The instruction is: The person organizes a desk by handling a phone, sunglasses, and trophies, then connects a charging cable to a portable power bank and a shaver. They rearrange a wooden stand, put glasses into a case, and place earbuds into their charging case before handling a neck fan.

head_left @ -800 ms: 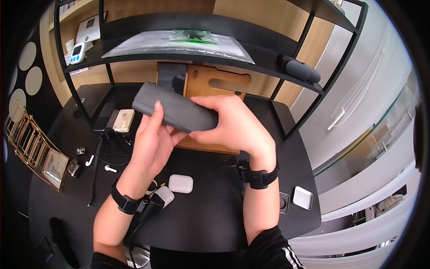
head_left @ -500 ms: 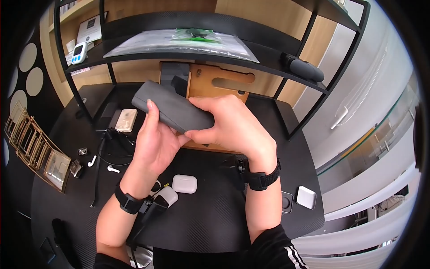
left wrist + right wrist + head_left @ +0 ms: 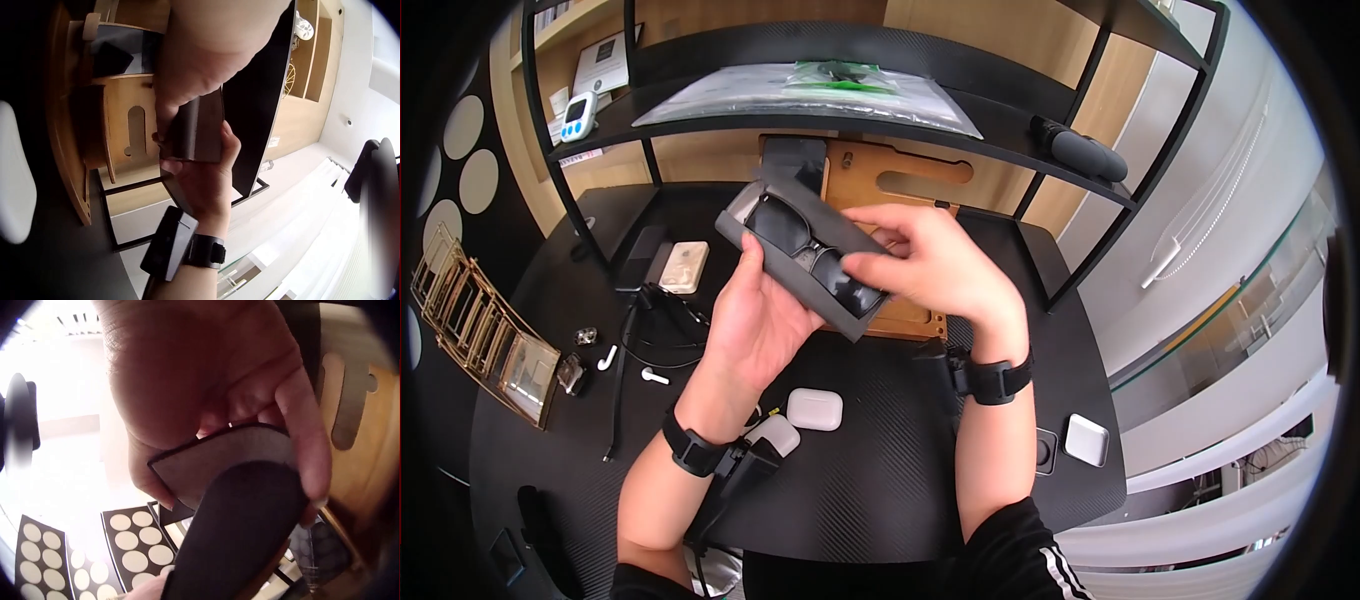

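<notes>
A dark grey glasses case (image 3: 800, 284) is held tilted above the desk, its lid raised. Inside lie black sunglasses (image 3: 778, 226), lenses facing up. My left hand (image 3: 755, 325) grips the case from beneath its left part, thumb against the near wall. At the right end, my right hand (image 3: 950, 260) holds the case, with the fingers at the far side and the thumb over the nearer lens in the head view. From the right wrist, the curved end of the case (image 3: 244, 519) shows between thumb and fingers. The left wrist view shows the outside of the case (image 3: 203, 128).
Behind the case stands a wooden stand (image 3: 920, 315) under a black shelf (image 3: 1000, 150). White earbud cases (image 3: 814, 409), loose earbuds (image 3: 655, 376), black cables (image 3: 625, 360) and a power bank (image 3: 685, 267) lie on the desk. A white tray (image 3: 1086, 440) lies right.
The glasses case was shut and has been opened, showing the sunglasses inside. My right hand has turned and shifted slightly right; the left still holds the case.
</notes>
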`<state>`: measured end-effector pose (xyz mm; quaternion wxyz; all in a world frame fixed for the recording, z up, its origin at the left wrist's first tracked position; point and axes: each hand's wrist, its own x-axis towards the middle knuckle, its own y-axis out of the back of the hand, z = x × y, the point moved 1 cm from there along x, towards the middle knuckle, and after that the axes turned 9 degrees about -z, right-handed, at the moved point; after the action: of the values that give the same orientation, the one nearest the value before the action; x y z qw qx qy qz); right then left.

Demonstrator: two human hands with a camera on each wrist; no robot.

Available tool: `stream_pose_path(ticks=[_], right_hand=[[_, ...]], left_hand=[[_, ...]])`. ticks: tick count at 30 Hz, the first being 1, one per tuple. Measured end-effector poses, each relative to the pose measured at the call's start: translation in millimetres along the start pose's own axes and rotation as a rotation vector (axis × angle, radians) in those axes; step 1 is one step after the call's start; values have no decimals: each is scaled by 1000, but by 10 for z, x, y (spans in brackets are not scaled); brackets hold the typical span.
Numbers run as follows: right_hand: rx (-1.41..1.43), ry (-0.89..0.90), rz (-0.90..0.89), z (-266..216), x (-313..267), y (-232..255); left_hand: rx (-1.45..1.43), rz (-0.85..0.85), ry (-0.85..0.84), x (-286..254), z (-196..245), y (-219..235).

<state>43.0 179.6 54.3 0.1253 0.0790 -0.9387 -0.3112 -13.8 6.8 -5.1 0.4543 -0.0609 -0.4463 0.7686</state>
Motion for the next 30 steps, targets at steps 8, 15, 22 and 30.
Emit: stream_pose_path(ticks=[8,15,22,30], right_hand=[[-396,24,-7,-34,79,-307],[-436,56,173,339,-88,243],[-605,-235,309,768,-207,370],[-540,-102,362,1003,64,169]], left_hand=[[-137,35,-4,-25,10,65],[349,39,321,-122,-91,-137],[618,-59,543,-100,-131,-6],[508,137,458,-59,-51,110]])
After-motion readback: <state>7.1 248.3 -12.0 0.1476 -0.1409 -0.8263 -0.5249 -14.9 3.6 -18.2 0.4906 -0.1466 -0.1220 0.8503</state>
